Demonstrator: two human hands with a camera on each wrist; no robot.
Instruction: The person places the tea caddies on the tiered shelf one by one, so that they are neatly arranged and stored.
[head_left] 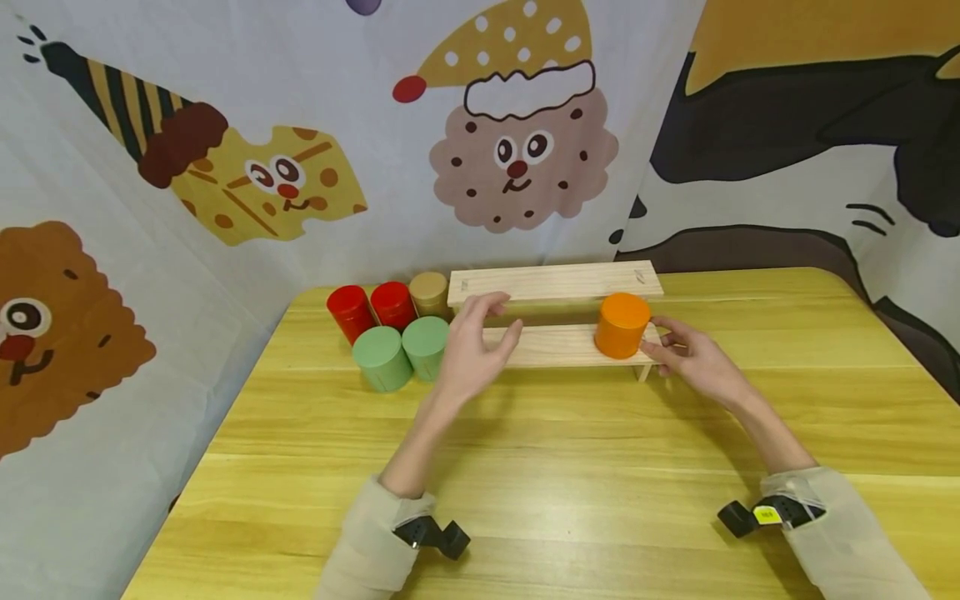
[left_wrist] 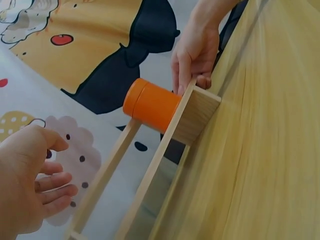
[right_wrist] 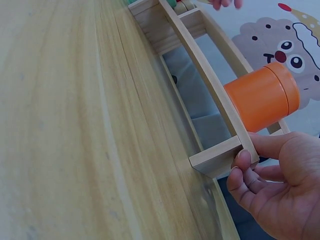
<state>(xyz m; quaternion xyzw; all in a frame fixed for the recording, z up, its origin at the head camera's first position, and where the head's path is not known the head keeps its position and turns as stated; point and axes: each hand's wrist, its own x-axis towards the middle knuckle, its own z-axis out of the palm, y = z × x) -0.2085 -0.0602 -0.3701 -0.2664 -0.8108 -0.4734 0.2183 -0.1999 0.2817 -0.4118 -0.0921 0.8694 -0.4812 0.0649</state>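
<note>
A light wooden two-step rack [head_left: 551,346] stands toward the back of the table. On the right end of its lower, front board sits an orange lidded canister [head_left: 624,327], upright. My right hand [head_left: 701,362] pinches that board's right end, with the thumb and curled fingertips at the wood [right_wrist: 250,150] beside the canister. Over the rack's left part hovers my left hand [head_left: 474,346], fingers loosely bent and nothing held. In the left wrist view the left hand [left_wrist: 25,175] is apart from the boards. It partly hides the rack's left end in the head view.
Left of the rack stand two green canisters [head_left: 382,358], two red canisters [head_left: 350,312] and a tan canister [head_left: 430,292], close together. Behind the wooden table [head_left: 540,467] hangs a cartoon-printed cloth [head_left: 390,183], right by the table's back edge.
</note>
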